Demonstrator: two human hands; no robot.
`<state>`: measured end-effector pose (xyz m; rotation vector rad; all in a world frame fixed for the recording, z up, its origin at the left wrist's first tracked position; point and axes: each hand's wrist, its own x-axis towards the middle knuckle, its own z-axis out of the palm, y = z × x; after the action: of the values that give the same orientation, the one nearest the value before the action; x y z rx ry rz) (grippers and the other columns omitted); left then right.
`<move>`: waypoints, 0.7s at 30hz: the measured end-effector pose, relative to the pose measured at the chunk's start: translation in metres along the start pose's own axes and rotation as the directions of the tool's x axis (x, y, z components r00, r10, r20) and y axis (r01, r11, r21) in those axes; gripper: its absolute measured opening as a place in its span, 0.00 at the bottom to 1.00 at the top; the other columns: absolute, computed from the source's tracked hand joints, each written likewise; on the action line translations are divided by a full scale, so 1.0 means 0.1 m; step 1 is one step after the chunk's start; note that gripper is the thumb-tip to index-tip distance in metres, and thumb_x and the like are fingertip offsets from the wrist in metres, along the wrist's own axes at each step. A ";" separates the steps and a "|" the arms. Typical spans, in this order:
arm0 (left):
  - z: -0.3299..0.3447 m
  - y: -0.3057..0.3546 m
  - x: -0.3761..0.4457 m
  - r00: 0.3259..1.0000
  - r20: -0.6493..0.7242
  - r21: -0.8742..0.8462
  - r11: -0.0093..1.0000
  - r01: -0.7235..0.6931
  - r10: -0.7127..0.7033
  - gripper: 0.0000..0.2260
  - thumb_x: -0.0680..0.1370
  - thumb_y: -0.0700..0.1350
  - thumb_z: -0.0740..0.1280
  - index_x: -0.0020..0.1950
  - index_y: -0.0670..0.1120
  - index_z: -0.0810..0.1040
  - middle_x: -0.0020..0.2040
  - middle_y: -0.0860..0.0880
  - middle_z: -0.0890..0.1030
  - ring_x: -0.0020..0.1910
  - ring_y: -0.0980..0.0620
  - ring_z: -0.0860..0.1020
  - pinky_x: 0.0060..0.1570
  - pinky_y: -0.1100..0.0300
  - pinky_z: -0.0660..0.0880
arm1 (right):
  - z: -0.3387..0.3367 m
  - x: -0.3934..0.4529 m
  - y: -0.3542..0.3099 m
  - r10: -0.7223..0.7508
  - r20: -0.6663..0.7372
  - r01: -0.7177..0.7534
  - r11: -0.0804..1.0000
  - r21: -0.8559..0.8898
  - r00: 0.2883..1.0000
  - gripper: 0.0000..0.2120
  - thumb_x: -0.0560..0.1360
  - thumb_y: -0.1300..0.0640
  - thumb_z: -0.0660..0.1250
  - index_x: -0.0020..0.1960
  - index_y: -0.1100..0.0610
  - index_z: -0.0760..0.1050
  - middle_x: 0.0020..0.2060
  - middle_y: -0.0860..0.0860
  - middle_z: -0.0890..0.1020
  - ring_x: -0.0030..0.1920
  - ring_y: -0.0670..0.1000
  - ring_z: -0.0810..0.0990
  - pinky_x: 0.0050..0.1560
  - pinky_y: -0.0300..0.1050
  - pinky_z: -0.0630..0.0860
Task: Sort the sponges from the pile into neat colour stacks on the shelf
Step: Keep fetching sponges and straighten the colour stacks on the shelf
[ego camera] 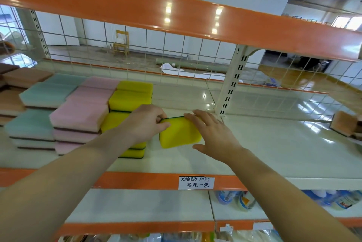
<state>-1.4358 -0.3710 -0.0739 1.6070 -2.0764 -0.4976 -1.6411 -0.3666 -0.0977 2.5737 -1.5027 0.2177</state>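
Observation:
A yellow sponge [179, 133] with a dark green scouring edge sits tilted just above the shelf board [264, 149], to the right of the yellow stacks [130, 100]. My left hand [146, 122] pinches its upper left corner. My right hand [211, 132] lies with straight fingers along its right side, thumb below. Pink stacks [80, 114], pale green stacks [37, 108] and orange-brown stacks [17, 83] stand in rows to the left. My left forearm hides part of the front yellow stack.
A few orange-brown sponges [346, 124] lie at the shelf's far right edge. A slotted upright post [230, 89] and wire mesh back the shelf. An orange upper shelf edge [176, 10] hangs overhead. A handwritten price tag [195, 182] is on the front rail; bottles stand below.

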 end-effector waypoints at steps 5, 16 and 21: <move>-0.02 -0.04 0.00 1.000 0.009 -0.066 0.998 0.011 -0.010 0.10 0.76 0.47 0.68 0.54 0.44 0.81 0.49 0.48 0.81 0.49 0.53 0.78 0.54 0.56 0.75 | 0.06 0.00 -0.02 0.024 -0.035 -0.025 1.000 -0.006 0.999 0.43 0.69 0.51 0.73 0.76 0.48 0.52 0.73 0.54 0.59 0.71 0.56 0.62 0.69 0.50 0.63; -0.16 -0.35 0.00 0.993 -0.117 0.078 0.997 0.014 -0.005 0.15 0.77 0.54 0.64 0.62 0.51 0.74 0.56 0.54 0.77 0.57 0.55 0.74 0.52 0.61 0.70 | 0.12 0.18 -0.06 -0.010 -0.212 0.024 0.997 0.066 0.977 0.36 0.60 0.60 0.77 0.65 0.60 0.70 0.57 0.57 0.76 0.55 0.59 0.77 0.52 0.51 0.76; -0.39 -0.69 -0.05 0.968 -0.248 0.164 0.984 0.073 -0.031 0.13 0.78 0.49 0.62 0.62 0.48 0.75 0.50 0.51 0.78 0.52 0.48 0.75 0.50 0.54 0.73 | 0.12 0.34 -0.15 0.014 -0.195 0.017 0.987 0.158 0.981 0.35 0.64 0.60 0.75 0.68 0.63 0.67 0.61 0.59 0.72 0.59 0.60 0.73 0.54 0.46 0.71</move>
<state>-1.3580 -0.3839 -0.0801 1.7274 -1.9379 -0.1292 -1.6111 -0.3911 -0.1033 2.5815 -1.4664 0.5959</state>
